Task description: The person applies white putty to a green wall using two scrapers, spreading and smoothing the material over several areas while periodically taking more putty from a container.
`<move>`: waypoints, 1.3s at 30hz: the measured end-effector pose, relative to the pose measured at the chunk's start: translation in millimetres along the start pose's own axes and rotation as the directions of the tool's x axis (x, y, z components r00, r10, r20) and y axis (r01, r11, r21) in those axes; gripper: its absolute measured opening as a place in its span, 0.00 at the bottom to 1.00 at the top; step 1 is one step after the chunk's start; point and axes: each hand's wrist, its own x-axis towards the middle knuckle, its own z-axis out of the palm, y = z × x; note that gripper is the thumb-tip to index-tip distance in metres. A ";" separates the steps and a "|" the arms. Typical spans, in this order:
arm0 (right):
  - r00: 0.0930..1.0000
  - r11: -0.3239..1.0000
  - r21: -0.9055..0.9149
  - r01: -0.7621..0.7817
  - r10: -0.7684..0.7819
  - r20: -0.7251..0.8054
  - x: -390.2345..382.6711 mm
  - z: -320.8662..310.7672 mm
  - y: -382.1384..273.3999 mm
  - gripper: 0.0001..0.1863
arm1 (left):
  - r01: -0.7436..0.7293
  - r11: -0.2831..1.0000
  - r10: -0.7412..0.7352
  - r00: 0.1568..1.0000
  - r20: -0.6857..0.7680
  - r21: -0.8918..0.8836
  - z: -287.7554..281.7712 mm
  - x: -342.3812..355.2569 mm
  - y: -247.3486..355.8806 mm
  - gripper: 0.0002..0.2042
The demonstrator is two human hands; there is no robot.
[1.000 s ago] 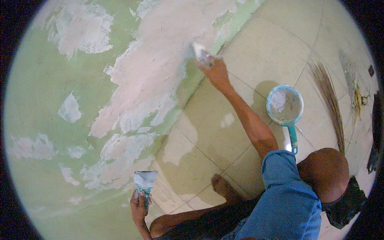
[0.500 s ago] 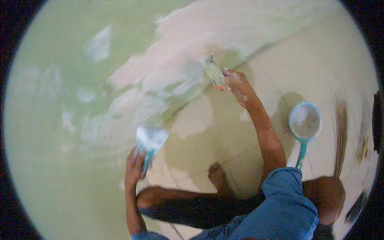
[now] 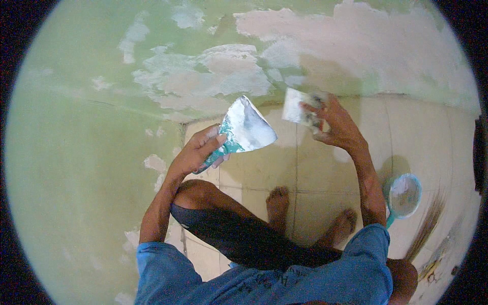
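Observation:
My left hand (image 3: 201,147) grips a wide putty knife (image 3: 249,126) by its green handle, its broad metal blade tilted up and smeared with white putty. Across from it, my right hand (image 3: 339,121) pinches a small flat rectangular scraper (image 3: 297,107), pale and blurred, its fingers spread over the back. Both tools are apart, held over the tiled floor close to the base of the wall. White and pinkish filler patches (image 3: 203,76) cover parts of the green wall (image 3: 91,168) beyond my hands.
On the tiles (image 3: 320,173) to my right stands a round dipper (image 3: 405,195) with a green handle, whitish stuff inside. A stick broom (image 3: 427,223) lies next to it. My knees and bare feet (image 3: 278,208) are below my hands.
My view has turned, so the wall's base now runs more level. My left hand has raised the putty knife toward the right-hand scraper, which has moved right in view, away from the wall.

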 end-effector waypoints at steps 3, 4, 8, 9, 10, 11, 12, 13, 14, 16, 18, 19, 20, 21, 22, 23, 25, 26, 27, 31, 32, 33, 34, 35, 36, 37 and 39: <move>0.992 0.991 -0.102 0.087 -0.096 -0.086 -1.0 -27.5 -11.2 0.41 | -0.057 0.986 0.073 0.993 -0.097 0.159 12.9 2.0 4.8 0.15; 0.989 0.985 -0.125 0.117 -0.127 -0.080 -0.1 -31.7 -28.2 0.40 | -0.068 0.967 0.105 0.984 -0.142 0.245 14.8 -0.4 3.2 0.15; 0.961 0.911 -0.344 0.230 -0.268 -0.066 -1.2 -3.1 -43.5 0.38 | 0.007 0.874 0.081 0.984 -0.159 0.486 18.2 6.1 13.0 0.19; 0.967 0.907 -0.366 0.209 -0.246 -0.059 2.2 4.1 -42.9 0.37 | 0.018 0.860 0.070 0.986 -0.152 0.510 14.6 9.1 8.5 0.19; 0.969 0.904 -0.379 0.196 -0.238 -0.067 2.0 11.4 -40.7 0.37 | 0.019 0.850 0.076 0.984 -0.159 0.526 12.3 6.5 -1.1 0.18; 0.990 0.904 -0.416 0.097 -0.130 -0.052 -0.9 17.7 -33.5 0.36 | 0.020 0.840 0.083 0.983 -0.164 0.542 11.5 4.1 -9.0 0.17; 0.999 0.887 -0.461 -0.004 -0.015 -0.037 -1.3 20.1 -25.3 0.36 | 0.012 0.855 0.076 0.986 -0.147 0.518 13.3 5.3 -6.3 0.18; 0.994 0.857 -0.506 -0.102 0.101 -0.029 -2.7 21.2 -18.7 0.36 | 0.004 0.869 0.070 0.989 -0.130 0.494 15.1 5.8 -0.7 0.18; 0.992 0.890 -0.440 -0.121 0.099 -0.074 -7.1 20.9 -14.4 0.36 | -0.004 0.882 0.065 0.992 -0.113 0.470 15.1 7.7 2.1 0.19; 0.984 0.956 -0.268 -0.117 0.076 -0.161 -18.3 8.3 -24.3 0.35 | 0.042 0.877 0.030 0.990 -0.141 0.478 16.0 3.4 3.5 0.19; 0.978 0.954 -0.296 0.046 -0.103 -0.182 -16.5 4.1 -42.6 0.36 | 0.049 0.855 0.023 0.991 -0.132 0.516 17.2 4.4 10.3 0.20; 0.966 0.940 -0.321 0.112 -0.179 -0.187 -12.7 2.7 -52.7 0.36 | 0.030 0.836 0.033 0.994 -0.105 0.548 17.6 8.8 15.1 0.20; 0.968 0.938 -0.332 0.103 -0.171 -0.182 -8.6 7.1 -59.4 0.36 | 0.006 0.815 0.046 0.996 -0.075 0.580 17.6 14.4 19.9 0.20; 0.971 0.931 -0.357 0.079 -0.153 -0.185 -6.2 15.8 -59.4 0.36 | -0.098 0.731 0.197 0.978 -0.071 0.675 18.8 16.1 17.3 0.19; 0.972 0.918 -0.395 0.037 -0.126 -0.200 -3.9 17.7 -54.6 0.35 | -0.212 0.616 0.362 0.931 -0.034 0.759 15.3 13.7 11.4 0.19; 0.977 0.918 -0.389 -0.075 -0.011 -0.215 -1.9 16.1 -43.4 0.35 | -0.220 0.610 0.405 0.912 -0.061 0.761 5.3 13.0 -4.7 0.19; 0.941 0.878 -0.363 -0.313 0.234 -0.244 -5.5 6.1 -15.6 0.33 | -0.127 0.711 0.300 0.944 -0.134 0.692 1.0 9.4 -10.5 0.18; 0.896 0.869 -0.272 -0.413 0.335 -0.291 -13.6 -8.9 0.3 0.32 | -0.001 0.779 0.136 0.976 -0.167 0.627 3.1 1.1 1.3 0.18; 0.845 0.859 -0.159 -0.486 0.416 -0.335 -17.7 -27.4 19.8 0.31 | 0.076 0.818 0.051 0.978 -0.202 0.571 1.2 -5.3 2.7 0.17; 0.386 0.901 0.245 -0.357 0.381 -0.840 -58.5 -29.3 129.7 0.32 | 0.105 0.833 -0.007 0.984 -0.180 0.543 -6.4 -7.2 -1.7 0.20; 0.309 0.897 0.233 -0.375 0.358 -0.881 -60.6 -40.0 139.5 0.33 | 0.124 0.841 -0.040 0.985 -0.168 0.527 -10.2 -9.0 -12.0 0.21; 0.229 0.891 0.220 -0.396 0.328 -0.916 -64.0 -48.2 148.8 0.34 | 0.091 0.830 0.009 0.984 -0.176 0.550 -16.5 -5.9 -26.7 0.21; 0.197 0.887 0.215 -0.409 0.316 -0.928 -64.5 -54.5 158.0 0.34 | 0.060 0.820 0.058 0.980 -0.188 0.569 -16.4 -3.4 -29.7 0.21; 0.167 0.882 0.212 -0.422 0.306 -0.938 -64.8 -59.2 166.6 0.35 | 0.074 0.826 0.030 0.984 -0.175 0.559 -19.5 -2.9 -28.0 0.21; 0.138 0.875 0.202 -0.441 0.289 -0.947 -69.1 -65.4 176.6 0.36 | 0.083 0.834 0.003 0.988 -0.155 0.545 -6.7 -2.3 -7.6 0.20; 0.129 0.864 0.199 -0.462 0.288 -0.949 -67.6 -70.5 180.5 0.36 | 0.107 0.841 -0.031 0.988 -0.150 0.530 0.6 -5.1 3.5 0.20; 0.111 0.844 0.196 -0.499 0.286 -0.952 -62.0 -78.1 188.6 0.36 | 0.119 0.887 -0.066 0.989 -0.132 0.446 0.2 -4.2 0.3 0.19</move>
